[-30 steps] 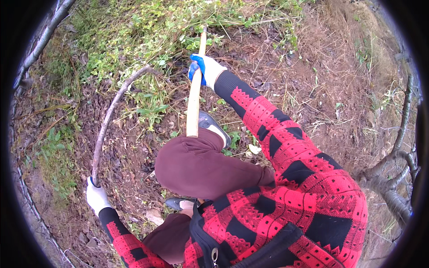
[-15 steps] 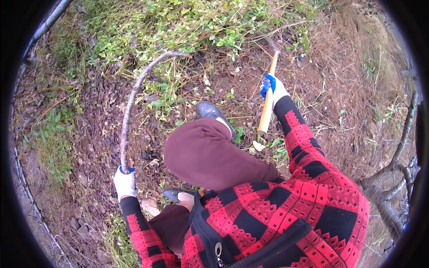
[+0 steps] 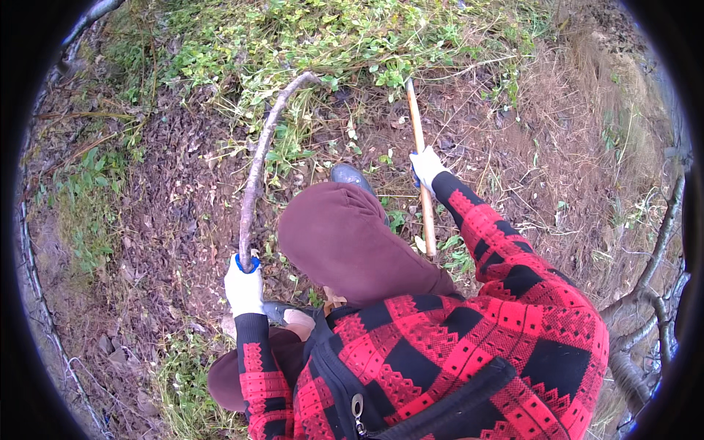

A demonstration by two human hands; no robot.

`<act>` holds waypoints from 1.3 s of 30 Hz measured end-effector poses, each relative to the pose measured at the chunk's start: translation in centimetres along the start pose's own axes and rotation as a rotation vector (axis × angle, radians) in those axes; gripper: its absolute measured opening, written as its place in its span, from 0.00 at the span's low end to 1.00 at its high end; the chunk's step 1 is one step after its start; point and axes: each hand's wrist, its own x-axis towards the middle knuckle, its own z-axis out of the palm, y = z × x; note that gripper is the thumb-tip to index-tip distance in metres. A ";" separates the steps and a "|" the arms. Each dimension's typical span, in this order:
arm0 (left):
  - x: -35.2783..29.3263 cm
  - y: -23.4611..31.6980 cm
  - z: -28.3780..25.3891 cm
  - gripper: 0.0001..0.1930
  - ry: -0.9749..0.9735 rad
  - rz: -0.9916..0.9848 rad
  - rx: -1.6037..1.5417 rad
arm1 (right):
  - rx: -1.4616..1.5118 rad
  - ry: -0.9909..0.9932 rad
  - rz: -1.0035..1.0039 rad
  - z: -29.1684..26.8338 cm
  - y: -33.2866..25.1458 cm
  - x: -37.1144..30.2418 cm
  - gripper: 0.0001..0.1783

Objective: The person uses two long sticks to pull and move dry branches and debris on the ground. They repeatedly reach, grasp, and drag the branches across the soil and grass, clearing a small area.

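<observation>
A bent, grey-brown stick (image 3: 256, 172) rises from my left hand (image 3: 244, 290), which wears a white glove with blue on it. My fingers are wrapped round the stick's lower end, and its hooked far end reaches into the green plants (image 3: 293, 147). My right hand (image 3: 431, 167), gloved the same way, grips a wooden-handled tool (image 3: 419, 128) partway along its pale handle. The handle's near end hangs just right of my bent knee. Its far end meets the leafy growth, where the tool's head cannot be made out.
Low leafy plants (image 3: 279, 37) spread across the far side. Dead leaves and bare soil (image 3: 176, 198) cover the slope at left; dry grass (image 3: 579, 125) lies at right. A thick branching limb (image 3: 634, 367) stands by the right rim, thin branches (image 3: 37, 286) along the left. My shoe (image 3: 350, 176) is ahead.
My left hand has moved right and up with the stick. My right hand has shifted slightly left and down, and the tool now slants the other way, its far end moved left.
</observation>
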 end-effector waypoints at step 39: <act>-2.9 -1.2 -5.7 0.10 0.060 0.117 0.039 | 0.500 -0.112 0.125 -5.6 -3.0 -6.3 0.13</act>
